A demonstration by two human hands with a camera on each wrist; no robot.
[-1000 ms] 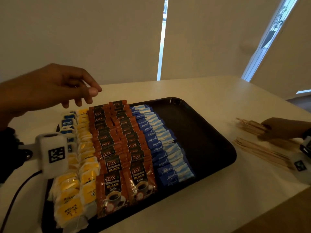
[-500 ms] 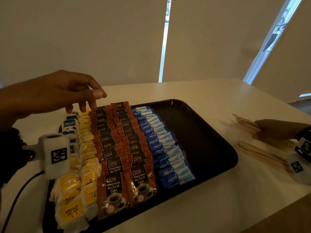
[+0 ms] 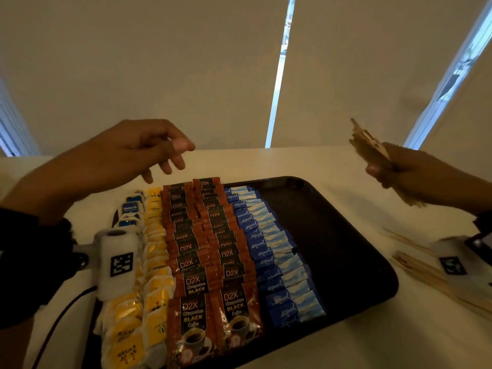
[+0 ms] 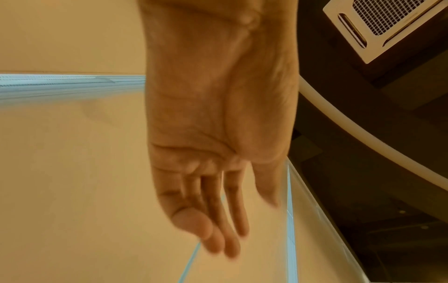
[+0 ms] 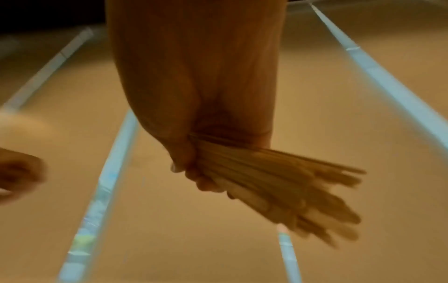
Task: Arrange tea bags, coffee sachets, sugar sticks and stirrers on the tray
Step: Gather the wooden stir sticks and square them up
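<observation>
A black tray on the white table carries rows of yellow tea bags, brown coffee sachets and blue sugar sticks; its right part is bare. My right hand grips a bundle of wooden stirrers in the air to the right of the tray; in the right wrist view the stirrers fan out from my curled fingers. My left hand hovers above the tray's far left corner, fingers relaxed and holding nothing, as the left wrist view of the hand confirms.
More wooden stirrers lie loose on the table to the right of the tray. Wrist cameras with square markers sit at the left and right wrists. A pale wall stands behind the table's far edge.
My right hand has closed on a bundle of stirrers and lifted it off the table into the air. My left hand has stayed hovering over the tray's far left corner.
</observation>
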